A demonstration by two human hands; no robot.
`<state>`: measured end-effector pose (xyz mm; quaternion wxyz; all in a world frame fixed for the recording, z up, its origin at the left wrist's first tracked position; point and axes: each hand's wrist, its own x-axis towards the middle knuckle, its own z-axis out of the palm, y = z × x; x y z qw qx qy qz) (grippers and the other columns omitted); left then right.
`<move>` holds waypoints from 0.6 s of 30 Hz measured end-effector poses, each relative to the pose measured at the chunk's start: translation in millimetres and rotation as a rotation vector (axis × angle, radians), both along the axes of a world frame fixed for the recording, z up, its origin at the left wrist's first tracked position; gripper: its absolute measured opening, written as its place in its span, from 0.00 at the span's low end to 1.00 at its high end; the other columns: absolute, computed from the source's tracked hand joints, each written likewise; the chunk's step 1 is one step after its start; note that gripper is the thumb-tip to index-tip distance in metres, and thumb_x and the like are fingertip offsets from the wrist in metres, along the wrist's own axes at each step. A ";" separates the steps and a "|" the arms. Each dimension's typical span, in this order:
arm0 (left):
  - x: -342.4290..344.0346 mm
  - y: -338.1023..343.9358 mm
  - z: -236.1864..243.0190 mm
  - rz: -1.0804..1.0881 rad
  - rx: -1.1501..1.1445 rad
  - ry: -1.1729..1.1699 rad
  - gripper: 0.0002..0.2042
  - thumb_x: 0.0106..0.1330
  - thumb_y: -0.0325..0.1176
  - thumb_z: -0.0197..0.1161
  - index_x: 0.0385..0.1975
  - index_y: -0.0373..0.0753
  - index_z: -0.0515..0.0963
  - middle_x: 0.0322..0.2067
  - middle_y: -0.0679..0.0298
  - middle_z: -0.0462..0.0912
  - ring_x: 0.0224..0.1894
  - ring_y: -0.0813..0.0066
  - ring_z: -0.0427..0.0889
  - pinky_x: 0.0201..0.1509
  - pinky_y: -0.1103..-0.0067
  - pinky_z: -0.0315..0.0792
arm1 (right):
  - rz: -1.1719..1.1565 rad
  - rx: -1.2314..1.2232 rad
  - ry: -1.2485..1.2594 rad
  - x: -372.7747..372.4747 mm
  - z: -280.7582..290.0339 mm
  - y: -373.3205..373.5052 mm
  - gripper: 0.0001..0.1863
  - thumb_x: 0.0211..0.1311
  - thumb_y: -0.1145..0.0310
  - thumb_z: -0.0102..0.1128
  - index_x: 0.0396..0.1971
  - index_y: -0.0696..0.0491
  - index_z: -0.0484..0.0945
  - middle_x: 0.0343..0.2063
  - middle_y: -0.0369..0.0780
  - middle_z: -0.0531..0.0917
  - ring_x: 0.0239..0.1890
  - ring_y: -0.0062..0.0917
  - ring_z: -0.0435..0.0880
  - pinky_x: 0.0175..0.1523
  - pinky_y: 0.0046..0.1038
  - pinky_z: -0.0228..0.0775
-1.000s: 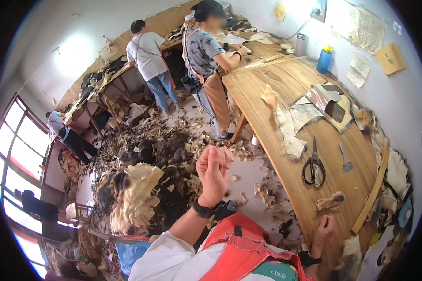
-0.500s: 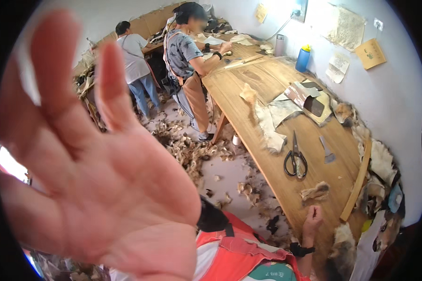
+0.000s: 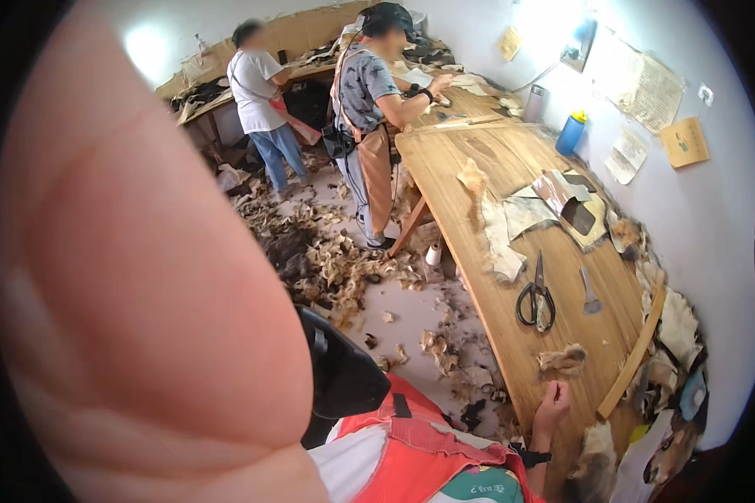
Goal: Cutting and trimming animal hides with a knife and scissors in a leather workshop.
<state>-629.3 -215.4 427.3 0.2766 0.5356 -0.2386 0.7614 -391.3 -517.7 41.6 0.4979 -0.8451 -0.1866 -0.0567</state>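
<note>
My left hand [image 3: 159, 293] fills the left side, very close to the camera; palm skin shows, but its fingers cannot be made out. A black object [image 3: 340, 360] sits at its wrist. My right hand [image 3: 554, 398] rests low over the wooden table [image 3: 432, 163], fingers closed, just below a small fur scrap [image 3: 562, 360]; whatever it may hold is hidden. Black-handled scissors [image 3: 535, 302] and a flat metal blade [image 3: 589, 293] lie farther up the tabletop. Pale hide pieces [image 3: 502, 243] and a layered pile of patterns or hide [image 3: 579, 210] lie beyond them.
A person in grey [image 3: 365, 92] works at the table's far end; another in white [image 3: 256, 101] stands at a back bench. Fur scraps [image 3: 310, 251] litter the floor. A wooden strip [image 3: 629, 360] lies on the right, a blue bottle [image 3: 570, 134] by the wall, a white cone [image 3: 434, 254] below the table.
My left hand rose from a curled shape at lower middle to spread fingers, then came closer to the camera, its fingers now indistinct. My right hand stays by the fur scrap.
</note>
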 end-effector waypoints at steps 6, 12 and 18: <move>-27.8 0.9 14.4 0.027 0.031 -0.047 0.43 0.64 0.63 0.59 0.71 0.40 0.55 0.71 0.53 0.59 0.72 0.53 0.59 0.74 0.47 0.47 | 0.007 0.033 -0.070 6.6 -2.5 -9.2 0.10 0.69 0.70 0.55 0.27 0.59 0.74 0.18 0.35 0.71 0.22 0.18 0.67 0.28 0.26 0.61; -18.6 -6.7 -4.5 0.030 0.018 -0.092 0.44 0.64 0.63 0.59 0.71 0.39 0.55 0.71 0.52 0.58 0.72 0.53 0.58 0.74 0.47 0.46 | -0.034 -0.008 -0.007 5.3 -12.4 -4.4 0.10 0.68 0.69 0.57 0.29 0.59 0.76 0.18 0.41 0.75 0.21 0.24 0.72 0.29 0.30 0.64; -22.5 -10.9 5.1 0.092 0.026 -0.081 0.44 0.64 0.63 0.59 0.71 0.39 0.54 0.71 0.52 0.58 0.72 0.53 0.57 0.74 0.47 0.46 | -0.018 -0.007 0.008 -0.4 -7.0 -3.9 0.10 0.68 0.69 0.57 0.30 0.59 0.76 0.18 0.42 0.75 0.21 0.24 0.72 0.29 0.30 0.64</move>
